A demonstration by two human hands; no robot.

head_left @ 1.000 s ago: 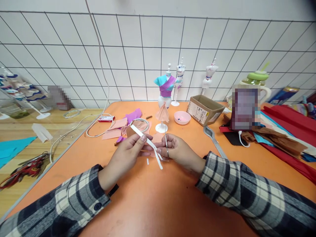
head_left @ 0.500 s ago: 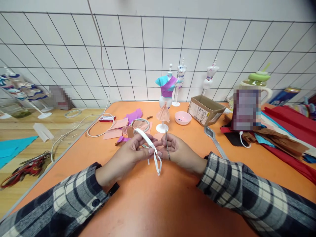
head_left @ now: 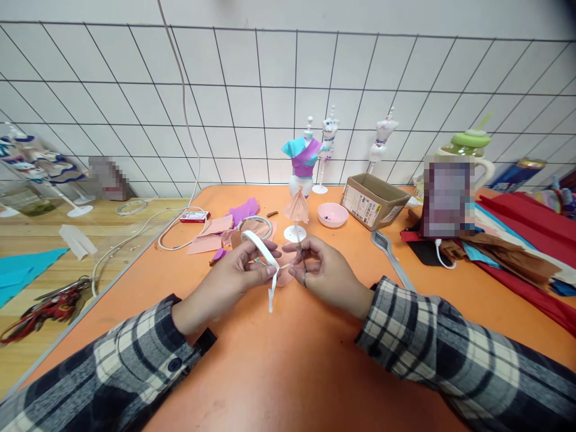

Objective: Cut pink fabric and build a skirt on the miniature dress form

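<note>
My left hand [head_left: 245, 264] pinches a white tape-like strip [head_left: 258, 245] between thumb and fingers. The strip arches over the fingers, and its short tail [head_left: 271, 298] hangs below the thumb. Closed around a thin metal tool [head_left: 300, 255] is my right hand [head_left: 326, 267]; the tool's exact kind is unclear. A narrow pale band [head_left: 285, 265] spans the small gap between the two hands. Beneath them lies a peach scrap [head_left: 284, 277]. Just beyond stands a small white dress form [head_left: 300, 185] with a blue and purple wrap [head_left: 303, 157] and a peach skirt piece [head_left: 297, 207].
Peach and purple scraps [head_left: 245, 207] lie behind my left hand with a round ring [head_left: 270, 223]. A pink bowl [head_left: 333, 215], cardboard box [head_left: 375, 201] and phone [head_left: 446, 198] stand right. Scissors [head_left: 54, 309] and a cable [head_left: 135, 237] lie left; folded fabrics [head_left: 522, 258] lie far right.
The looped end of the white strip below my hands has gone; a straight tail hangs there now. My hands have drawn slightly apart, and the peach scrap between them shows more.
</note>
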